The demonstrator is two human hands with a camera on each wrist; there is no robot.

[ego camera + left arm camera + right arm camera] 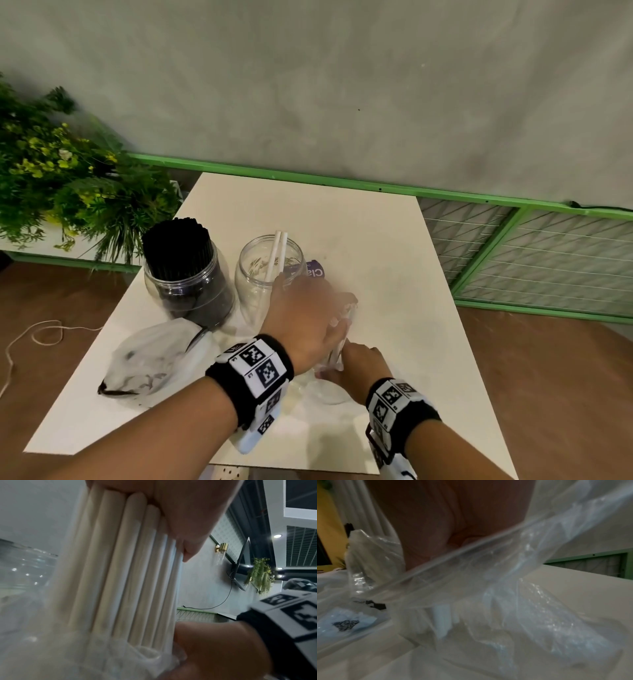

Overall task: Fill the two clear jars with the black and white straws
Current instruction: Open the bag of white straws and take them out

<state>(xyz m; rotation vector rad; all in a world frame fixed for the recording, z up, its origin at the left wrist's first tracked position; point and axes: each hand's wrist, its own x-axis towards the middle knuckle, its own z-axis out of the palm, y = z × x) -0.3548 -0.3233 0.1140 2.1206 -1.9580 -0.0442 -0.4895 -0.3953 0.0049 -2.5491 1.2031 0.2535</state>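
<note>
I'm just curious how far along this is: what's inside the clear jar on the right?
Two white straws lean inside the right jar, their tops poking above the rim; otherwise it looks nearly empty. The left hand covers the jar's near lower side, so anything lying there cannot be seen.

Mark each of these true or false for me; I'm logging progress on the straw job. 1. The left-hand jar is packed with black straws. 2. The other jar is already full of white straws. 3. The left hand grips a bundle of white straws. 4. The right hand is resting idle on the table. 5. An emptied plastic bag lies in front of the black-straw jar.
1. True: the left jar is packed with black straws.
2. False: the second jar holds only two white straws.
3. True: the left hand grips the white straw bundle.
4. False: the right hand holds the clear plastic wrapper at the bundle's lower end.
5. True: the crumpled bag lies on the table there.
</note>
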